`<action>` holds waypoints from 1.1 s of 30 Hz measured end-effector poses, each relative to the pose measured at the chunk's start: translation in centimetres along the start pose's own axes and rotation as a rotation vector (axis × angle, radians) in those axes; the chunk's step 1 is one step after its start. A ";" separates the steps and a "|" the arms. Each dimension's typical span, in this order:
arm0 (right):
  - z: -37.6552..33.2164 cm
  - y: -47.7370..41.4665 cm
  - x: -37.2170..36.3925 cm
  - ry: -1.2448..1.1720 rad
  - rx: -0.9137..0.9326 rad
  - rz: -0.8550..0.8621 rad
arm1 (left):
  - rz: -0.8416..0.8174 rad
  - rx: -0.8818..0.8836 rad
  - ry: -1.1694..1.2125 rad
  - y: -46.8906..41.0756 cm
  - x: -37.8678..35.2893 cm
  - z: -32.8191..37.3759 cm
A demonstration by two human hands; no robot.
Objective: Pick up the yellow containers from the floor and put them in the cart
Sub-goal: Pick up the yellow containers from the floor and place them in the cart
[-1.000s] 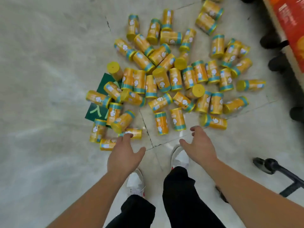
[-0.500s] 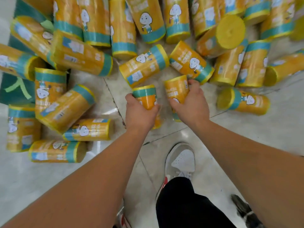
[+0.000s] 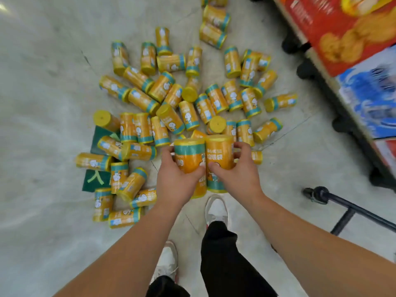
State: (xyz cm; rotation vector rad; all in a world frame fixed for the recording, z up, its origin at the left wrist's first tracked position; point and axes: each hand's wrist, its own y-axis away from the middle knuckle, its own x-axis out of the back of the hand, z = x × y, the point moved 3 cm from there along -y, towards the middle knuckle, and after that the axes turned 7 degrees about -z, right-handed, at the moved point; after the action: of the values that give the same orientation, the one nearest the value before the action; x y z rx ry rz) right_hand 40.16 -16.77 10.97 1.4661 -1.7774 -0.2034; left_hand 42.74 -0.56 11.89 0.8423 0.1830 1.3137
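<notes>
Left hand is clamped around one yellow container, right hand around a second container. Both are held upright, side by side and touching, lifted above the pile on the floor. Dozens more lie scattered there, mostly on their sides, some covering a green floor sign.

Cart basket is not visible; only a dark frame with a wheel shows at lower right, likely part of it. So the drop target is off-frame and the carry probably means a turn to the right.

Risks, as judgement:
- Grips sit low to mid on tall smooth cylinders; a fast swing could tip or slip one out.
- The two containers rub each other; knocking them together mid-carry could loosen a grip.
- Shoes stand right at the pile edge. Stepping on a rolling cylinder is the main hazard.
- Frame bar near the right foot is a trip point.
- Shelf boxes at right crowd the turn.
</notes>
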 end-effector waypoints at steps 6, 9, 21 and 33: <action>-12.0 14.2 14.6 -0.156 0.104 0.228 | -0.094 -0.293 -0.076 13.3 3.5 17.9; -14.5 21.6 22.3 -0.196 0.140 0.368 | -0.162 -0.436 -0.126 20.5 2.0 25.4; 2.0 42.1 45.6 -0.260 -0.136 0.683 | -0.580 -0.683 -0.361 42.9 -22.2 32.5; 26.2 38.7 40.5 -0.247 -0.508 0.248 | -0.571 -0.227 -0.875 42.2 -37.2 14.9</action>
State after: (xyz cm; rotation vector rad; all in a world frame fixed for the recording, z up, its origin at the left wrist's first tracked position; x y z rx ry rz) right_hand -6.32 -49.55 35.20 0.8802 -1.9005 -0.6765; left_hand 7.84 -39.98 36.67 1.0002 -0.3896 0.3537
